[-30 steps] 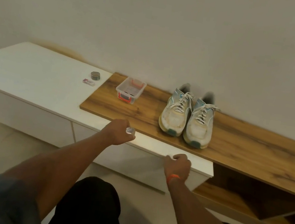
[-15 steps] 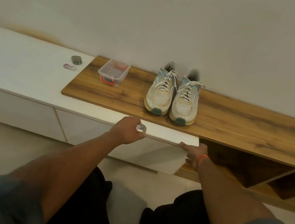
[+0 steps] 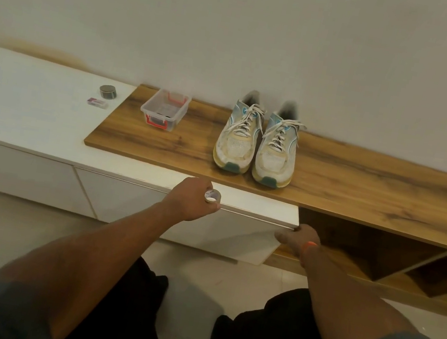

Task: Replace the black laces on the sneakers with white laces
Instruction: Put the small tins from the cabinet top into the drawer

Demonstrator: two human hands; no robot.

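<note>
Two worn white and light-blue sneakers, the left one (image 3: 236, 145) and the right one (image 3: 276, 154), stand side by side on the wooden shelf (image 3: 360, 192), toes toward me, both threaded with white laces. My left hand (image 3: 191, 204) rests at the front edge of the white cabinet (image 3: 33, 114) and holds a small roll of tape (image 3: 212, 196). My right hand (image 3: 295, 236) grips the right end of the cabinet's white front panel (image 3: 235, 230), fingers curled round its corner.
A clear plastic box with red clips (image 3: 164, 110) sits on the shelf left of the sneakers, something dark inside. A small round tin (image 3: 108, 91) and a small packet (image 3: 97, 102) lie on the cabinet top. Open wooden compartments (image 3: 379, 254) lie below right.
My right hand has slid right along the cabinet's front edge to the panel's right end. My left hand stays at the edge with the tape roll. The view has shifted.
</note>
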